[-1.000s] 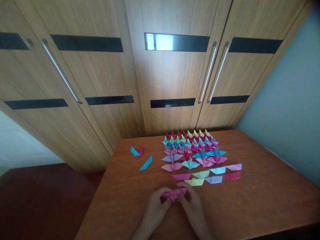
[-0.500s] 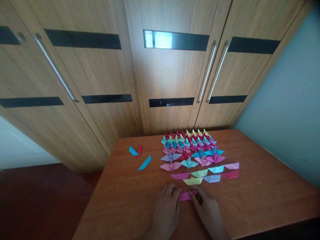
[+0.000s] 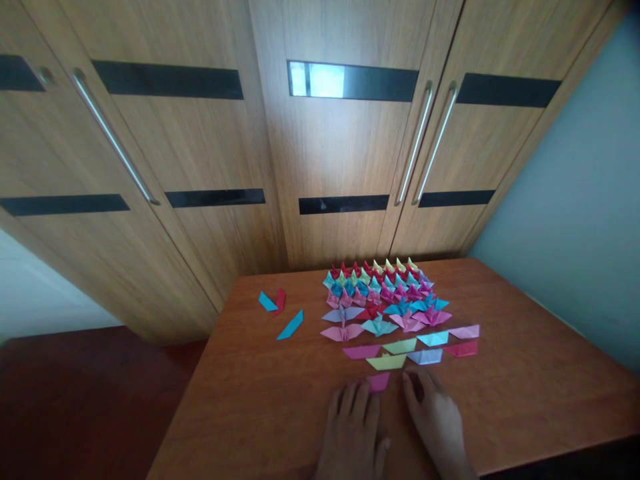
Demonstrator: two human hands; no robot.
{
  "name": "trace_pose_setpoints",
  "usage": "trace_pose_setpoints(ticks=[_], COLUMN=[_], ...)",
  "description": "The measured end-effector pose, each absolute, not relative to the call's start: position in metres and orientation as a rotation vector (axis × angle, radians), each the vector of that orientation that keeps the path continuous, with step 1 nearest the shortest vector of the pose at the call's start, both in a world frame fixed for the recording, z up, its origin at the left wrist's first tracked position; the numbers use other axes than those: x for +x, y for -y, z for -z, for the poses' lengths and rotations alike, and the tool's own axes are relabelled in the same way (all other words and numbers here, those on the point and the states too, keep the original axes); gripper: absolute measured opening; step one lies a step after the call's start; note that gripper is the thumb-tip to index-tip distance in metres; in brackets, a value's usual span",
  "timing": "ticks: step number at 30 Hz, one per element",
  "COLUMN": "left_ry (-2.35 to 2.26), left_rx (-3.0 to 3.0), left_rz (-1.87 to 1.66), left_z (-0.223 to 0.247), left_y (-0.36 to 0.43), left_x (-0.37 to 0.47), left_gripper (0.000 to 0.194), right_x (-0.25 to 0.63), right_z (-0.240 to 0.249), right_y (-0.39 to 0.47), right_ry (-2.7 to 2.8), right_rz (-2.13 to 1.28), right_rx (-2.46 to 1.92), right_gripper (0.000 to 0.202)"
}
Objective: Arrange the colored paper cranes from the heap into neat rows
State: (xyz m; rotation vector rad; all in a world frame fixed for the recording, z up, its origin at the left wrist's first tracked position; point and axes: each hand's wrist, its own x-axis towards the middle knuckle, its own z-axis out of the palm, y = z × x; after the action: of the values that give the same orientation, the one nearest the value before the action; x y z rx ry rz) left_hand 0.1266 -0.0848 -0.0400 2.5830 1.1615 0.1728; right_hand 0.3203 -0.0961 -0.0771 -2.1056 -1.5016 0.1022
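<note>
My left hand [image 3: 351,427] lies flat, palm down, its fingers stretched forward over the left part of a folded magenta paper strip [image 3: 379,382]. The strip's right end shows past the fingertips, slanted at its edge. Apart from the paper, to its right, my right hand [image 3: 437,413] rests on the table with thumb and forefinger curled together and nothing visible in them. Just beyond the hands lie flat folded papers, among them a yellow one [image 3: 387,362], a lilac one [image 3: 425,357] and a magenta one [image 3: 361,351].
Rows of small folded paper cranes [image 3: 373,293] in many colours stand at the back of the wooden table [image 3: 240,400]. On the left lie a blue folded strip [image 3: 291,325] and a red folded paper [image 3: 281,301] beside another blue piece [image 3: 267,302]. A wardrobe [image 3: 340,147] rises behind.
My right hand has let go of the magenta strip and moved right. My left hand has turned from gripping its end to lying flat over it. The strip has shifted slightly forward.
</note>
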Motion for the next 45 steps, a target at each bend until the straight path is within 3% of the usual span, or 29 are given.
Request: trace_pose_setpoints(ticks=[21, 29, 45], left_ry=[-1.093, -1.03, -1.007], left_rx=[2.619, 2.603, 2.623], left_rz=[-0.282, -0.248, -0.275], left_z=[0.029, 0.036, 0.042], left_y=[0.08, 0.082, 0.083], left_x=[0.124, 0.135, 0.129], left_gripper=[0.046, 0.059, 0.06], right_x=[0.324, 0.323, 0.323], right_z=[0.078, 0.078, 0.075], right_y=[0.098, 0.099, 0.099], right_ry=[1.499, 1.52, 1.479], right_rz=[-0.198, -0.203, -0.249], right_rx=[-2.038, -2.049, -2.016], right_gripper=[0.034, 0.035, 0.035])
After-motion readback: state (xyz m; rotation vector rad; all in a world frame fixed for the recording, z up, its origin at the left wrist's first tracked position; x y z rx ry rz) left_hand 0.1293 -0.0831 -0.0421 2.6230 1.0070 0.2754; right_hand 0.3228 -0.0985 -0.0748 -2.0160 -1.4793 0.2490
